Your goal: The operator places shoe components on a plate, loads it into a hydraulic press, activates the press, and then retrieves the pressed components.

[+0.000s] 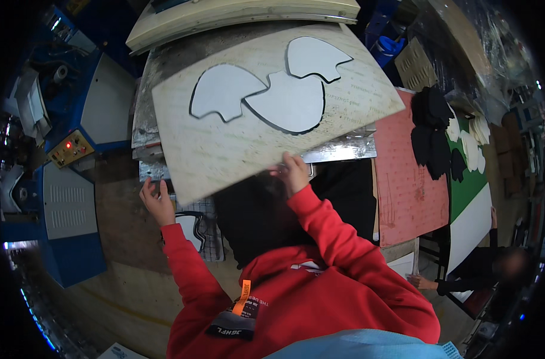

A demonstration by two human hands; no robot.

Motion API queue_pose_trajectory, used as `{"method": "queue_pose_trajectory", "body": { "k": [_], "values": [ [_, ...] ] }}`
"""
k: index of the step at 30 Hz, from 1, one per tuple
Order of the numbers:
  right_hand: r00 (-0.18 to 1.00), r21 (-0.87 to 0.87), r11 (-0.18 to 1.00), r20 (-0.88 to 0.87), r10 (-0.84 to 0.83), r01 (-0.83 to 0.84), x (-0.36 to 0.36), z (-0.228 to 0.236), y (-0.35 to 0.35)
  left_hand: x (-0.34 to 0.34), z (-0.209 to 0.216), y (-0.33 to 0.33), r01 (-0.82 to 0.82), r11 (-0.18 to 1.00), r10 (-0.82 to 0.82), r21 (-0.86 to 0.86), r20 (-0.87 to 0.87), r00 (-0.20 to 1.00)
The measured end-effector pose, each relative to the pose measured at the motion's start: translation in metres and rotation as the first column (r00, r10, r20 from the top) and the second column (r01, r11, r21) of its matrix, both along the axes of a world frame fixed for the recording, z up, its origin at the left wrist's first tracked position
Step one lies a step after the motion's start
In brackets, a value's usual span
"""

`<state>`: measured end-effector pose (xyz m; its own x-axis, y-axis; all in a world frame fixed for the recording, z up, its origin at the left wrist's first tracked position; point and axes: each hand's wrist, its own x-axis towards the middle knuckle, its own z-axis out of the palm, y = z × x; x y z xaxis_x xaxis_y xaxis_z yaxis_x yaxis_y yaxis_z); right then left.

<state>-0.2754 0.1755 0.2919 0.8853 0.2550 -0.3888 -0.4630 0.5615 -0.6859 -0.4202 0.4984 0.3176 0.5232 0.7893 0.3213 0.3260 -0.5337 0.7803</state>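
Observation:
A pale board (218,157) lies askew on the metal bed (338,151) of a machine in front of me. Three white, black-edged curved shapes (296,102) rest on the board, two of them touching the middle one. My right hand (293,174) is at the board's near edge, fingers loosely apart and slightly blurred; firm contact is not clear. By the bed's front left corner, my left hand (159,204) is raised with thumb and fingers apart, holding nothing. Below it, another white, black-edged piece (194,230) lies on a checked surface.
The machine's beige upper beam (248,24) spans the far side. A blue cabinet with a control panel (70,148) stands left. To the right, a red sheet-covered table (410,185) carries stacked black pieces (431,131). A co-worker's hand (423,282) shows at lower right.

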Motion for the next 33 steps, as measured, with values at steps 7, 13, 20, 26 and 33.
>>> {"method": "queue_pose_trajectory", "body": {
  "k": [7,13,20,26,33],
  "values": [
    [0.845,-0.078,0.855,0.130,0.519,-0.513,0.017,0.016,0.033,0.018,0.041,-0.050,0.037,0.979,-0.067,0.201,0.146,0.987],
    [0.792,-0.581,0.800,0.415,0.449,-0.149,0.027,0.039,-0.033,0.096,0.037,-0.102,0.278,0.942,-0.299,0.189,0.089,0.950],
    [0.788,-0.590,0.786,0.568,0.238,0.188,0.076,0.062,-0.088,0.211,0.032,-0.110,0.157,0.945,-0.136,0.288,-0.089,0.987],
    [0.761,-0.703,0.620,0.598,0.251,0.348,0.086,0.073,-0.078,0.246,0.028,-0.104,0.047,0.906,0.020,0.421,-0.154,0.988],
    [0.403,-0.650,0.710,0.746,0.530,0.271,0.125,0.126,0.036,0.247,0.026,-0.089,0.022,0.938,0.023,0.345,-0.124,0.992]
  ]
}}
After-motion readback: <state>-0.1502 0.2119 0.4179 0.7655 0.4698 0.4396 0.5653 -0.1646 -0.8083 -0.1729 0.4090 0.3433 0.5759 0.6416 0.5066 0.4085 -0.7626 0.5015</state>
